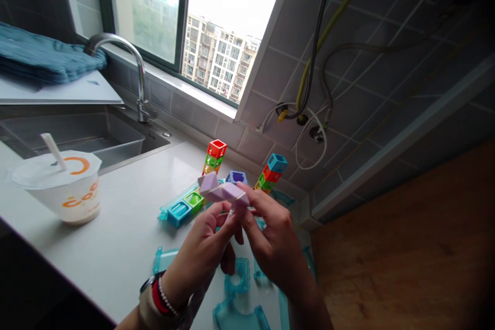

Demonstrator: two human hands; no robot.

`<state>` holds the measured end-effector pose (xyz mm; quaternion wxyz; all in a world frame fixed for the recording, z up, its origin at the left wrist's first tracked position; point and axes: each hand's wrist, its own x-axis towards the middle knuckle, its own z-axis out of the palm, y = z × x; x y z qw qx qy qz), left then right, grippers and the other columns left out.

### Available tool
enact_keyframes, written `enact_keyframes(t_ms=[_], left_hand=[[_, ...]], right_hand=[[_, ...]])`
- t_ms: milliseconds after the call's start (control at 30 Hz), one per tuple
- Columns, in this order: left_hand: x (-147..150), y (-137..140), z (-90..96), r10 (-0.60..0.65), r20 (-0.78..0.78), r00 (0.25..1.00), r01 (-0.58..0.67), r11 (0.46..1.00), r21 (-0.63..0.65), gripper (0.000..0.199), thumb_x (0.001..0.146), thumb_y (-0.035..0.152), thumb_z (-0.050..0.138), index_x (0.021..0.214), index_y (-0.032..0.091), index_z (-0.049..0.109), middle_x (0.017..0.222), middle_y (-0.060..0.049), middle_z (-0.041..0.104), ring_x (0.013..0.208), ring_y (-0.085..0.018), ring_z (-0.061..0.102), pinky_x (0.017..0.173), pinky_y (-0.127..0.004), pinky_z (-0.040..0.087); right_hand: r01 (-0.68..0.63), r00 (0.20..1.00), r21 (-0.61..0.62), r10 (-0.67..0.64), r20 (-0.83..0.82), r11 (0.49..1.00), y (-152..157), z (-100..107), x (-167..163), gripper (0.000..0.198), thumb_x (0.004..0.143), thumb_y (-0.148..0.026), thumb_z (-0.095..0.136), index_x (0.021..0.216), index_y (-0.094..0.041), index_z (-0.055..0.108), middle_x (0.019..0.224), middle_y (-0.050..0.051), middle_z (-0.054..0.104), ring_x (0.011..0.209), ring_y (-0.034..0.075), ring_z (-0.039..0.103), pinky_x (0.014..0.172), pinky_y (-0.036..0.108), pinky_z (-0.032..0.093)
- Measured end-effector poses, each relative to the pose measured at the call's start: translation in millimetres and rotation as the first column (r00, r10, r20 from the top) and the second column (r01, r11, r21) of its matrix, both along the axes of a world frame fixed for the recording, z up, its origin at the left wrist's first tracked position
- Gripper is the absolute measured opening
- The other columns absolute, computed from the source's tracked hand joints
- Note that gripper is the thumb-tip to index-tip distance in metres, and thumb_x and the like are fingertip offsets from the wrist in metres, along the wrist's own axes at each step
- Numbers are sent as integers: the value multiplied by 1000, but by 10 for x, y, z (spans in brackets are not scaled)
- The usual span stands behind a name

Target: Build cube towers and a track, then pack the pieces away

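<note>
A lilac snake puzzle of angular, wedge-shaped segments with pale edges is held up over the counter. My left hand, wearing a watch and bracelets at the wrist, pinches its lower part. On the other side, the fingers of my right hand are closed on its right end. The hands hide part of the puzzle. Behind it stand a stack of coloured cubes and another stack, with a blue cube, a green cube and a purple cube nearby.
Translucent teal plastic pieces lie beneath my hands on the white counter. At the left stands a lidded cup with a straw. Beyond it are the sink and faucet. A wooden surface is at the right.
</note>
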<state>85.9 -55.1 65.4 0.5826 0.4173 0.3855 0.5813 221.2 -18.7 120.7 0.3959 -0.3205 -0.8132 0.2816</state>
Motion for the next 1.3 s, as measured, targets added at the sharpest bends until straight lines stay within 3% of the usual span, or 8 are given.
enact_keyframes(t_ms=[200,467,700,867,967,1067,1133,1300], left_hand=[[34,10,-43,69,-45,997,-68,997,27,54,86,65,71,108,17,60,50,5,57,35,-11,52,34,-17,38],[42,79,-145,166,-60,984,-168,986,-18,45,81,52,77,104,16,62,45,8,51,33,-10,48,32,-17,36],[41,29,-108,59,-86,995,-56,998,37,49,86,49,77,119,16,59,71,2,65,38,-9,54,37,-18,39],[56,-35,11,-28,-124,992,33,999,35,46,94,57,65,113,15,60,50,6,54,36,-10,51,36,-16,34],[53,-44,46,-31,-133,991,34,999,25,46,95,60,62,101,14,62,59,3,60,34,-6,45,35,-15,30],[43,-58,57,-63,-126,990,65,998,11,49,97,62,58,98,13,64,65,1,61,35,-4,44,36,-15,29],[42,-74,63,-107,-82,991,107,994,-8,50,97,62,57,102,13,65,67,0,61,36,-4,45,36,-16,28],[63,-94,81,-170,37,985,172,983,-58,52,96,59,61,125,16,61,80,-3,65,34,-4,45,32,-17,27]], right_hand=[[18,998,17,-18,54,1000,-74,-14,-51,45,98,-20,59,143,-27,62,132,9,66,117,23,66,102,34,54],[32,990,43,-37,135,999,-102,-35,-65,49,97,-20,62,145,-29,59,133,8,63,115,24,66,103,38,54],[90,996,21,-89,-25,996,-15,-34,-35,39,88,-12,67,124,-28,70,115,5,66,102,20,67,87,32,59],[164,980,28,-160,-120,986,73,-30,13,40,84,-17,75,122,-28,70,110,4,68,97,20,67,79,30,58],[186,979,-74,-191,-68,980,105,-17,54,40,81,-24,80,119,-25,69,105,5,70,93,21,67,72,28,56],[166,985,-184,-156,68,969,112,18,103,21,84,-36,79,93,-20,70,81,1,69,73,18,64,63,26,49],[130,987,-222,-105,121,966,108,46,131,24,89,-41,74,83,-19,68,70,-1,67,64,15,61,60,26,44],[143,979,-228,-103,176,963,128,66,167,32,92,-49,70,81,-19,68,69,0,68,64,15,59,60,26,40]])
